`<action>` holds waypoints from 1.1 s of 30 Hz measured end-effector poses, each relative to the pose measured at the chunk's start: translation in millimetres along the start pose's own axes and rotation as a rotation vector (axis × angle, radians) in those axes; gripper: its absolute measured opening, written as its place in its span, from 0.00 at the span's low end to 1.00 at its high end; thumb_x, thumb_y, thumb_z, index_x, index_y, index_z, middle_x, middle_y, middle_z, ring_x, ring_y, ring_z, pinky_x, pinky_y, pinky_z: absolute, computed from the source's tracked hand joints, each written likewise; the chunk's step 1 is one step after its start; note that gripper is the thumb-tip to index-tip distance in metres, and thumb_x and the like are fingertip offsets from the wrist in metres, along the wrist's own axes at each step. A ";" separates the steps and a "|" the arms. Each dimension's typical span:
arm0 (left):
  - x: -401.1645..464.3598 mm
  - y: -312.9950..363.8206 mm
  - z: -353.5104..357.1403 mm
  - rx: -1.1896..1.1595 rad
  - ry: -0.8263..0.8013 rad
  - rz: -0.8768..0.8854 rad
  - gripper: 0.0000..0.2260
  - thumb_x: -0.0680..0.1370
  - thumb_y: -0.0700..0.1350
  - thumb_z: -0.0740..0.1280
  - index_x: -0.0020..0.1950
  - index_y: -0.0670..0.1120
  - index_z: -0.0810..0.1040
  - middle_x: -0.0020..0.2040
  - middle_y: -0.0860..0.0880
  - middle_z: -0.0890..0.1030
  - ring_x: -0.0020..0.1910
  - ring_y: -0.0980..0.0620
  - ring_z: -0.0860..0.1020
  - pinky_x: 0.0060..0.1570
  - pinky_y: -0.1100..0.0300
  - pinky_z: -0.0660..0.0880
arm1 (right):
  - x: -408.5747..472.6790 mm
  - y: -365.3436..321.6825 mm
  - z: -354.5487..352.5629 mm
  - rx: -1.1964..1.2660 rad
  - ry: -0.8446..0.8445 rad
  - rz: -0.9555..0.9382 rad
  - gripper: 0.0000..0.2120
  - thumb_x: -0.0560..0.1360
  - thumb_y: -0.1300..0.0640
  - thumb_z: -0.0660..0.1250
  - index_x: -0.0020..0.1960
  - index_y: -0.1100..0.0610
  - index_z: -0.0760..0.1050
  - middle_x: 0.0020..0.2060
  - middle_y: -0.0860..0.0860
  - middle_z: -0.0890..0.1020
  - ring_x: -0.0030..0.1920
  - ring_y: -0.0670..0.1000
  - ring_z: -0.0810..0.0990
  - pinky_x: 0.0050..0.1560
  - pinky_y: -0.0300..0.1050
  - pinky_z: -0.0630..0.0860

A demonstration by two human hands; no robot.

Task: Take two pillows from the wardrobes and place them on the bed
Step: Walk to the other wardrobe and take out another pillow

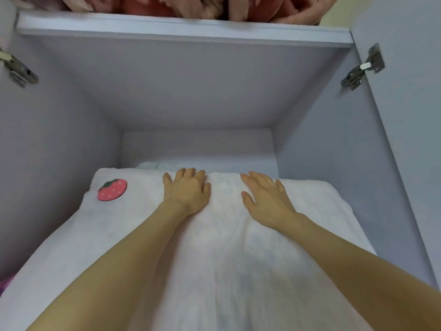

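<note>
A large white pillow [224,247] with a pink strawberry patch [112,189] at its far left corner lies inside the open wardrobe compartment and fills most of its width. My left hand [187,189] rests on the pillow's top near the far edge, and its fingers curl over that edge. My right hand [267,199] lies flat on the pillow beside it, fingers spread. A bit of another white fabric [148,165] shows behind the pillow. No bed is in view.
The pale lilac wardrobe has a shelf [183,32] overhead that carries pink and red folded bedding [191,7]. Metal hinges sit on the left [18,71] and right [362,69] door edges. A scrap of pink-purple fabric [6,284] shows at lower left.
</note>
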State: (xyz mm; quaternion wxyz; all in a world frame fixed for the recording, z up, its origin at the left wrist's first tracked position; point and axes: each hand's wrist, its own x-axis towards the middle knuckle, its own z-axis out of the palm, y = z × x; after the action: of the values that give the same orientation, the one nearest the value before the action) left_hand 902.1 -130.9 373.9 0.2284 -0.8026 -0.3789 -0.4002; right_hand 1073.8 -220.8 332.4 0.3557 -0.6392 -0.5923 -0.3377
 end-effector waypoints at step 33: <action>-282.4 29.7 -51.2 -0.033 0.391 0.105 0.11 0.75 0.42 0.58 0.35 0.43 0.76 0.29 0.47 0.75 0.29 0.45 0.73 0.35 0.56 0.59 | -224.6 -80.4 -1.5 0.252 0.408 -0.233 0.13 0.75 0.60 0.56 0.38 0.62 0.77 0.28 0.54 0.77 0.33 0.52 0.71 0.33 0.45 0.63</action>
State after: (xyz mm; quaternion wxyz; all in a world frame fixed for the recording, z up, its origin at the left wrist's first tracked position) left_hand 790.7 -303.3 171.2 0.3048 -0.7319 -0.2784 -0.5422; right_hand 977.9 -334.5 145.9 0.5032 -0.4360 -0.6153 -0.4220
